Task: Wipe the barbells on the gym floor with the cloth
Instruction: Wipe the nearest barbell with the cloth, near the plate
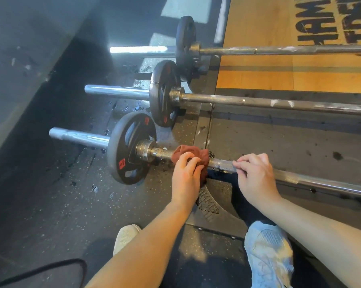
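Three barbells lie side by side on the dark rubber floor, each with a black plate at its left end. The nearest barbell (223,163) runs from lower right to a plate (131,147) with red labels. A rust-brown cloth (197,153) is bunched around its shaft just right of the collar, and my left hand (185,175) is shut on that cloth. To the right of the cloth, my right hand (255,175) rests on the same shaft with its fingers curled over the bar. The middle barbell (258,101) and the far barbell (279,49) lie untouched beyond.
A wooden lifting platform (279,75) with black lettering fills the upper right, edged by a metal frame (204,125). My two pale shoes (267,252) stand near the bottom. A grey wall or bench side (29,59) rises at the left. A black cable (50,267) curls at the bottom left.
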